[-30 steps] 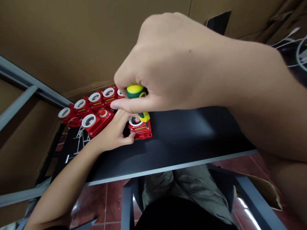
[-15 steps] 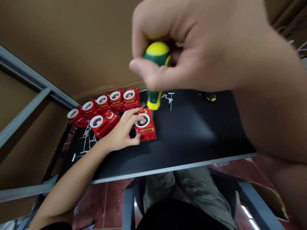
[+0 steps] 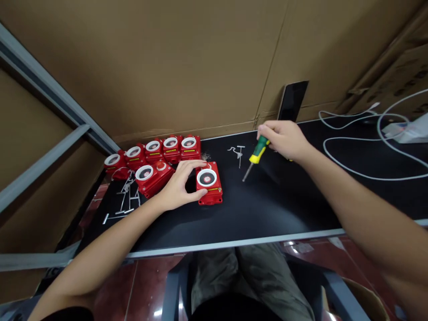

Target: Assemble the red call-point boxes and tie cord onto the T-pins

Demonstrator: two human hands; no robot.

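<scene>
We find the left hand (image 3: 179,187) clasping the red alarm box (image 3: 209,183) at its 9 o'clock side, the right hand (image 3: 284,139) gripping a screwdriver (image 3: 254,158) at the box's 2 o'clock.

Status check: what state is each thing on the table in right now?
left hand, gripping the near red unit
near red unit, flat, face up
right hand, holding the screwdriver
screwdriver, tilted, tip down, off the unit
back row of red units, lined up, untouched
phone, leaning on cardboard, screen dark
</scene>
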